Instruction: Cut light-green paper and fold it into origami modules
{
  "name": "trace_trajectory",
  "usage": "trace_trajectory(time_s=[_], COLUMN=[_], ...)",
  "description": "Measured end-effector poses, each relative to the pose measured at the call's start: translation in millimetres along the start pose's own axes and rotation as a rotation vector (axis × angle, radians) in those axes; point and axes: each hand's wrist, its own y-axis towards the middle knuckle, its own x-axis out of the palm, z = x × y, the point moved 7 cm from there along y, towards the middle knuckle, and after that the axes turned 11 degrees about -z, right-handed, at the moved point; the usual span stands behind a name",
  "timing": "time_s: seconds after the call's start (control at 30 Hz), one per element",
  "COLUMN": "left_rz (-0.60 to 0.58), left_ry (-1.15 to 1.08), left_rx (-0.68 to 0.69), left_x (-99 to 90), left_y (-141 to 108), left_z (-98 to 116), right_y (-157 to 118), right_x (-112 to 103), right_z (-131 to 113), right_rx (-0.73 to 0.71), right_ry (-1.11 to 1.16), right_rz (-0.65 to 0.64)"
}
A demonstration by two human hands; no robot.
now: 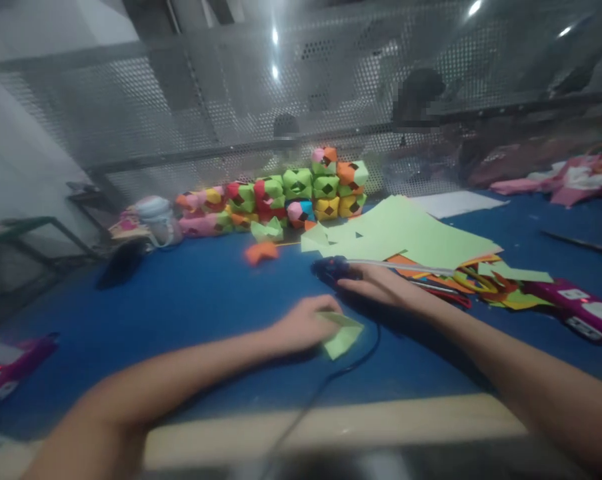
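My left hand (308, 323) — fingers clamped on folded green paper (345, 339) at near part of blue table (205, 300). My right hand (375, 283), farther and to right, closed round dark glue gun (331, 268); exact finger placement blurred. Black cord (353, 365) runs toward near edge. Light green sheets (411, 230) lie beyond right hand — stacked paper cubes (298, 183) at far side, orange piece (261, 253) left of sheets.

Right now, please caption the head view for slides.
Left hand holds green paper, right hand a dark tool, paper blocks behind.
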Motion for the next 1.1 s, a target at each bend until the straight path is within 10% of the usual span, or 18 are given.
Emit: trace_trajectory(time_s=[0.33,0.53,0.83,1.1], left_rz=[-0.172,-0.049,0.149,-0.091], left_ry=[0.044,0.022,0.060,0.474], left_rx=[-0.058,-0.264,-0.544,-0.571], left_x=[12.1,-37.6,-150.4,-166.8], left_y=[-72,-129,-230,-221], left_z=[12,-6,-66,-54], right_y=[40,107,202,234], right_x=[11,46,149,204], right_z=[-72,-149,-181,-186], right_rx=[0.091,-0.063,0.061,0.093], right_ry=[0.172,0.525,0.547,0.535], right_rz=[-0.167,-0.118,-0.206,-0.323])
